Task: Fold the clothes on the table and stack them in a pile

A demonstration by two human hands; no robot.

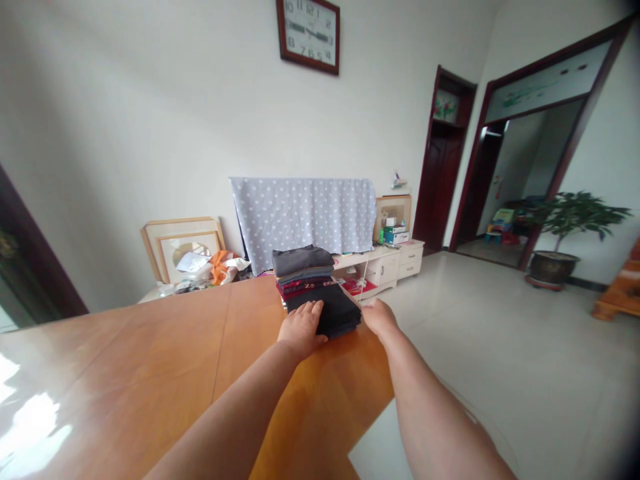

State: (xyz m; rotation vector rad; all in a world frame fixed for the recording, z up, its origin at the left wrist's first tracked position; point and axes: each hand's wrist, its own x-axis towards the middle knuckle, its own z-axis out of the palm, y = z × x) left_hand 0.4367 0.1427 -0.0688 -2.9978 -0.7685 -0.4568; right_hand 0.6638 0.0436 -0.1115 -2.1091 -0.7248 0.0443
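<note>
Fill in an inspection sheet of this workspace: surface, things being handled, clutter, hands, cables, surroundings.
Surface: brown wooden table, glossy, with bright glare at its left.
Things handled: black folded clothes lie in front of a taller stack of folded clothes, grey on top, dark red lower down.
Clutter: bags and an orange item lie beyond the table, near leaning frames.
Hands: left hand rests on the black clothes; right hand is at their right edge, fingers hidden, grip unclear.
Cables: nothing seen for certain.
Surroundings: wall clock, polka-dot cloth, white cabinet, potted plant.
</note>
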